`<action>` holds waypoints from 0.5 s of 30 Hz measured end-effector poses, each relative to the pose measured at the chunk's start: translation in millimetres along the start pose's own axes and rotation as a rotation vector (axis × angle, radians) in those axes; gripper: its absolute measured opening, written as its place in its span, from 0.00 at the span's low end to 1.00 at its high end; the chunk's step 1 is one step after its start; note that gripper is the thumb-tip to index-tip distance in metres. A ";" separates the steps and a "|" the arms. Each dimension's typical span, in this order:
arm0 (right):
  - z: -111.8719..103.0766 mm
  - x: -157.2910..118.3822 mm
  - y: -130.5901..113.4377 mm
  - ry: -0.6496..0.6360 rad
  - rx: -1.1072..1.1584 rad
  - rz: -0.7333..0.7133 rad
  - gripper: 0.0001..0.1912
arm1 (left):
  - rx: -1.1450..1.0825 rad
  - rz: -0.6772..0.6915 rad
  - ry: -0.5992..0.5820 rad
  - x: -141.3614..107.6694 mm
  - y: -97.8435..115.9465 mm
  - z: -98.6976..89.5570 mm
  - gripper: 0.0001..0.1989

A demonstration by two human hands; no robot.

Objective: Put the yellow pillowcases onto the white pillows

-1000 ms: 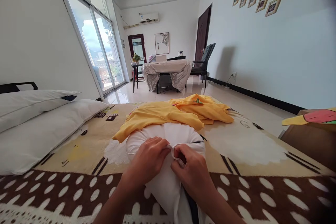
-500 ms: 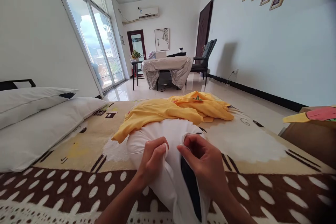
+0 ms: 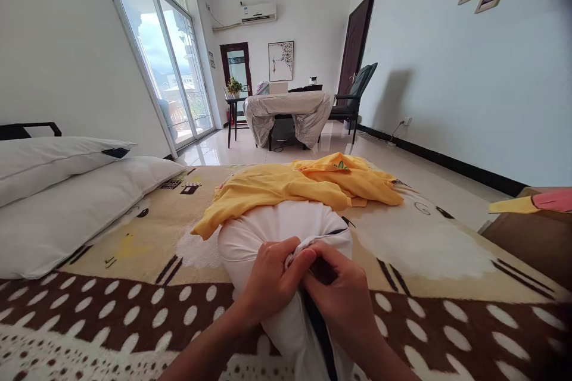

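A plump white pillow [image 3: 286, 220] with a dark strip along its right side lies in front of me, its far end gathered into folds. My left hand [image 3: 277, 277] pinches the pillow's fabric near the middle, with its fingers closed. Beside it, my right hand [image 3: 337, 289] is also closed on the pillow's cloth edge, just above the dark strip. The two hands meet at the bunched cloth, and the fingers hide part of it. A yellow garment [image 3: 268, 187] lies crumpled against the far end of the pillow.
Beneath everything is a bed with a patterned blanket [image 3: 147, 250]. More white pillows [image 3: 89, 202] are stacked at the left. A brown box [image 3: 527, 232] with a yellow and pink item on it stands at the right. Beyond the bed are a covered table [image 3: 290, 104] and a black chair [image 3: 355, 95].
My hands have come together from a short distance apart, drawing the pillow's cloth between them. The camera view has shifted slightly.
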State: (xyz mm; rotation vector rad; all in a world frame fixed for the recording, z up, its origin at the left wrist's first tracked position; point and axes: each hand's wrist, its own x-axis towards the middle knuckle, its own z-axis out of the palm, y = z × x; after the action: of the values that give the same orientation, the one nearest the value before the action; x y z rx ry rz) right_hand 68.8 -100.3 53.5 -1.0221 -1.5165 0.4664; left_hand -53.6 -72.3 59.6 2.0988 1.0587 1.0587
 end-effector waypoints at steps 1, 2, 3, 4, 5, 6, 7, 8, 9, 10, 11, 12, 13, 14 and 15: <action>0.5 -0.7 0.0 0.009 0.002 0.011 0.03 | 0.015 0.001 -0.008 0.0 0.1 -0.4 0.20; 0.9 -1.3 0.1 0.018 0.003 0.018 0.03 | 0.019 0.001 -0.015 0.1 0.1 -0.8 0.20; 1.3 -1.7 0.2 0.022 0.004 0.023 0.03 | 0.010 0.001 -0.022 0.5 -0.1 -1.1 0.20; 1.6 -2.0 0.2 0.024 0.005 0.028 0.02 | -0.005 0.004 -0.030 1.0 -0.5 -1.3 0.21; 1.7 -2.1 0.3 0.027 0.007 0.031 0.02 | -0.020 0.007 -0.035 1.5 -1.0 -1.5 0.21; 1.7 -2.1 0.4 0.029 0.009 0.033 0.02 | -0.030 0.012 -0.038 2.0 -1.5 -1.6 0.22; 1.6 -2.1 0.4 0.031 0.009 0.036 0.02 | -0.033 0.015 -0.038 2.4 -1.9 -1.7 0.22; 1.6 -2.0 0.5 0.033 0.005 0.038 0.03 | -0.029 0.018 -0.036 2.7 -2.4 -1.9 0.22; 1.6 -2.1 0.6 0.036 -0.001 0.039 0.03 | -0.023 0.020 -0.029 2.9 -2.8 -2.0 0.22; 1.7 -2.2 0.8 0.039 -0.009 0.039 0.03 | -0.025 0.019 -0.026 3.0 -3.1 -2.2 0.22; 1.9 -2.3 1.1 0.044 -0.017 0.038 0.03 | -0.038 0.019 -0.029 3.1 -3.4 -2.4 0.22; 2.2 -2.5 1.4 0.051 -0.024 0.037 0.03 | -0.059 0.019 -0.032 3.2 -3.7 -2.7 0.21; 2.5 -2.7 1.7 0.060 -0.031 0.037 0.03 | -0.086 0.021 -0.035 3.3 -4.0 -2.9 0.21; 2.8 -2.7 2.0 0.067 -0.037 0.036 0.03 | -0.116 0.023 -0.039 3.5 -4.2 -3.1 0.21; 2.9 -2.5 2.1 0.073 -0.042 0.036 0.03 | -0.144 0.023 -0.041 3.7 -4.3 -3.3 0.21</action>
State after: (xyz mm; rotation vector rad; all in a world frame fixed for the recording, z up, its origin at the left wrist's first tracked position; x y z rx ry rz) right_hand 66.6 -100.5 49.8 -1.0892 -1.4507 0.4197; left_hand -56.7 -66.5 59.6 2.0129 0.9127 1.0663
